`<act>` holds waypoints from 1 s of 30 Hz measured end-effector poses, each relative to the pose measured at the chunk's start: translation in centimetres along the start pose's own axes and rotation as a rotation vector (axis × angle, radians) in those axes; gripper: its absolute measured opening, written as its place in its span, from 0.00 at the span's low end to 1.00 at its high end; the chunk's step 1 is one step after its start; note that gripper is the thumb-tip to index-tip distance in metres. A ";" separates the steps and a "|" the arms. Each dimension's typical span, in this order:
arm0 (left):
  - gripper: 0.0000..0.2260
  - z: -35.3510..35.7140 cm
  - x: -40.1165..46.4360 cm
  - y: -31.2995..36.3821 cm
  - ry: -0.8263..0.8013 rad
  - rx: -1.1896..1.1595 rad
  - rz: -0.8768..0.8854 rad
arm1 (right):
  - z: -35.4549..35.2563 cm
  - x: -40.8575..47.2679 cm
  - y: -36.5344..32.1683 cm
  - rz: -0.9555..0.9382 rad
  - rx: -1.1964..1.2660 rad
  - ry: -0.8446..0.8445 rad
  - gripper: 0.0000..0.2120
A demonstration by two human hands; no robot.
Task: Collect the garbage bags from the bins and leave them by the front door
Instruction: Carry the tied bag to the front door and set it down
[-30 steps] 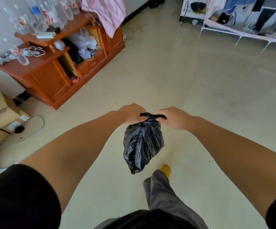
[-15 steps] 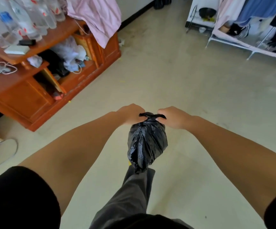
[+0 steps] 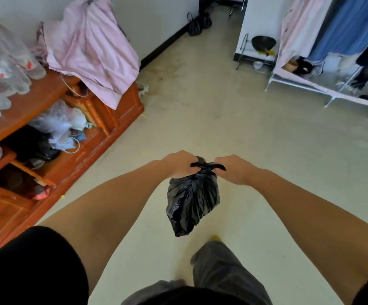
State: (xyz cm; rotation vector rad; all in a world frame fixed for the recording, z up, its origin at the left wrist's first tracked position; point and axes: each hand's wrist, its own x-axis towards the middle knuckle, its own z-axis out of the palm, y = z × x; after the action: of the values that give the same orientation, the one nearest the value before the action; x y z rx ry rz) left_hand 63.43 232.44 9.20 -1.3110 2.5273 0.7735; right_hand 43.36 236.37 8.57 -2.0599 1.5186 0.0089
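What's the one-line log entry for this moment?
left hand: grips bag knot | right hand: grips bag knot | garbage bag: tied, hanging above floor | cabinet: on person's left

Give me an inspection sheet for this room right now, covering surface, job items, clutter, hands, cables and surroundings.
Surface: pale floor, with dusty marks near the far wall.
Job's things: one small black garbage bag, tied at the top, hanging in the air above the floor.
Clutter: clear plastic bottles and a pink cloth on the wooden cabinet; bags and clothes stuffed in its shelves.
Hands: left hand and right hand each grip one end of the bag's knot.
Cables: a thin white cord loops out of the cabinet shelf.
Surroundings: clothes rack at right; dark bag by the far wall; no door identifiable.
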 end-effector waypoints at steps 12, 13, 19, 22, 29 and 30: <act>0.14 -16.6 28.8 -8.3 0.053 -0.051 -0.094 | -19.2 26.7 14.0 -0.107 -0.128 -0.074 0.16; 0.14 -18.1 30.8 -9.2 0.059 -0.052 -0.102 | -20.7 29.0 14.8 -0.114 -0.124 -0.077 0.16; 0.14 -26.4 43.3 -16.4 0.060 -0.035 -0.126 | -28.6 43.6 19.3 -0.139 -0.129 -0.083 0.16; 0.12 -31.4 50.0 -20.6 0.092 -0.023 -0.089 | -32.8 51.8 21.3 -0.124 -0.138 -0.052 0.15; 0.14 -43.6 63.9 -29.3 0.033 0.011 -0.015 | -41.9 68.2 24.8 -0.072 -0.115 0.006 0.12; 0.14 -45.2 65.8 -30.3 0.032 0.011 -0.004 | -43.2 70.3 25.2 -0.066 -0.107 0.015 0.12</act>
State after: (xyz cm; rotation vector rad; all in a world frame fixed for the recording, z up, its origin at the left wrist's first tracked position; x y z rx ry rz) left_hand 52.05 147.83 10.64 -1.3353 2.5491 0.7431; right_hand 32.20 150.84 10.29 -2.1978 1.4878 0.0499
